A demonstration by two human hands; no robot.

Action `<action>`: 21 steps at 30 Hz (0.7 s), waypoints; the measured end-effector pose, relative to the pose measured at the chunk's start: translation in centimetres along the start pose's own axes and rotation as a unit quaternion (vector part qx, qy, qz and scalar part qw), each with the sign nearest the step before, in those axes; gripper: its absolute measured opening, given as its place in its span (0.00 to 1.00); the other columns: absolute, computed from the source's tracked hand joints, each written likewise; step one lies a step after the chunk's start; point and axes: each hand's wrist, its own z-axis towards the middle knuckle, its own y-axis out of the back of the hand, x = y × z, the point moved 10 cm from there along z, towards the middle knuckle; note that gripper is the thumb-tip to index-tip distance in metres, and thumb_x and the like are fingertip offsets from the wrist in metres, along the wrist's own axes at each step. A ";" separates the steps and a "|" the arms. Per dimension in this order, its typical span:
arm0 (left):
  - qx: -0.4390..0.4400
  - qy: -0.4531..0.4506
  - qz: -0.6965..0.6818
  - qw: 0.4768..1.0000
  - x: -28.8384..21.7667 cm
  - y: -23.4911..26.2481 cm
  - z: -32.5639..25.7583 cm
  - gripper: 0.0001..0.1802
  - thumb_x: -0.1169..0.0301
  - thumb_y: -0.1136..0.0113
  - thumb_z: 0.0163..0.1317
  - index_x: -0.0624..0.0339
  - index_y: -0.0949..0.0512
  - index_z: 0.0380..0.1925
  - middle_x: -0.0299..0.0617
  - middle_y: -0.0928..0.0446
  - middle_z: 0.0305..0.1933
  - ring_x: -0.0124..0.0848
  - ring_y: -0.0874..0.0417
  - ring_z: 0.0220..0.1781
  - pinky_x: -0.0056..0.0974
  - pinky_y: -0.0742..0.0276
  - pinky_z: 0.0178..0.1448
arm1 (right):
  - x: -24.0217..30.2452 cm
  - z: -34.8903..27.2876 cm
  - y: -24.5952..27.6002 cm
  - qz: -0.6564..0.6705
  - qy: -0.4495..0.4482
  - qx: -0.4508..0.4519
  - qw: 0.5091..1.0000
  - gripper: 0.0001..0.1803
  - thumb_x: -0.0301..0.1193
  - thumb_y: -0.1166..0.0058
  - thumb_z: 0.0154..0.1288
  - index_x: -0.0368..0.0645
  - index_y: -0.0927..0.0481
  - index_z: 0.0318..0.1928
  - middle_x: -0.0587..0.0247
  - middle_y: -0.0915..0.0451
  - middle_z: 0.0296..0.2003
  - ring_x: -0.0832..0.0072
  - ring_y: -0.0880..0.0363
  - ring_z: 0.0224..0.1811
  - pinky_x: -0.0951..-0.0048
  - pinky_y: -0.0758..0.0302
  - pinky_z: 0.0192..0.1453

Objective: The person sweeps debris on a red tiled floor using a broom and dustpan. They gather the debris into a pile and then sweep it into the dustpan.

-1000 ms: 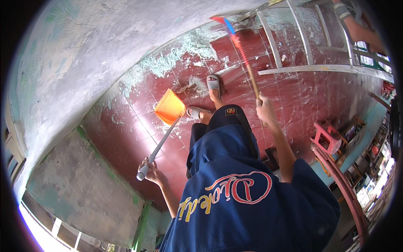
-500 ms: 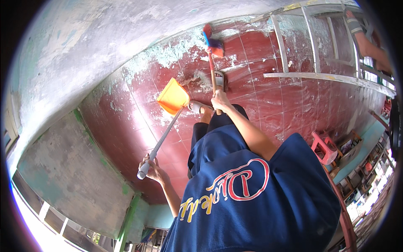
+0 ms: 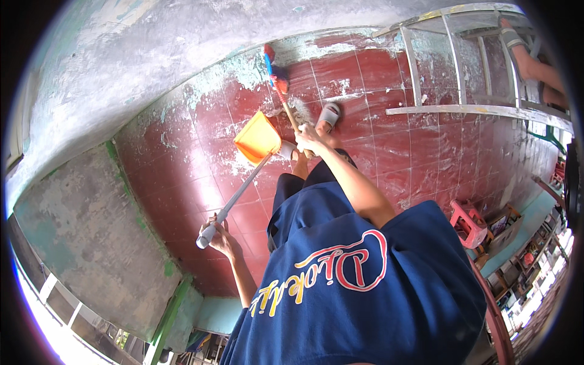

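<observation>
My left hand (image 3: pixel 224 238) is closed around the grey handle of a long-handled dustpan near its upper end. The dustpan's yellow-orange pan (image 3: pixel 258 139) rests on the red tiled floor beside my sandalled foot. Ahead of me, my right hand (image 3: pixel 310 139) grips the wooden stick of a broom (image 3: pixel 288 113). Its red and blue head (image 3: pixel 275 68) is at the floor near the far wall, beyond the pan. Pale dust and flakes (image 3: pixel 299 109) lie on the tiles between the broom head and my feet.
A whitish ladder (image 3: pixel 453 109) lies or leans at the far right, with another person's leg (image 3: pixel 538 72) beside it. A red plastic stool (image 3: pixel 468 224) stands at the right. Peeling plaster walls (image 3: pixel 91 237) bound the floor at the left and far side.
The broom head has swung left along the wall, its stick now slanting left. My right hand shifted slightly left. My right foot stepped a little to the right; the dustpan stayed nearly in place.
</observation>
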 end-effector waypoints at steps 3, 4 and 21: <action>0.015 -0.009 -0.006 1.000 0.7 0.1 0.4 0.14 0.69 0.43 0.66 0.53 0.35 0.48 0.39 0.28 0.51 0.35 0.27 0.58 0.45 0.21 0.56 | -4.0 0.0 -3.5 0.358 -0.164 -0.021 0.919 0.09 0.31 0.40 0.45 0.39 0.23 0.21 0.61 0.22 0.17 0.68 0.21 0.20 0.65 0.25 0.24; 0.005 0.014 -0.004 1.000 1.1 0.1 0.4 0.15 0.69 0.42 0.65 0.52 0.34 0.48 0.38 0.28 0.50 0.35 0.27 0.58 0.45 0.22 0.56 | -5.6 0.3 -4.8 0.363 -0.208 -0.010 0.908 0.10 0.34 0.37 0.39 0.40 0.20 0.21 0.60 0.21 0.19 0.67 0.20 0.24 0.65 0.24 0.29; -0.052 -0.021 0.028 0.998 -2.5 -0.7 -5.4 0.15 0.67 0.42 0.65 0.55 0.35 0.46 0.41 0.28 0.51 0.38 0.25 0.58 0.49 0.23 0.58 | -3.9 -7.5 0.8 0.816 -0.330 0.020 0.474 0.07 0.27 0.64 0.73 0.36 0.36 0.46 0.69 0.32 0.23 0.86 0.39 0.15 0.84 0.41 0.13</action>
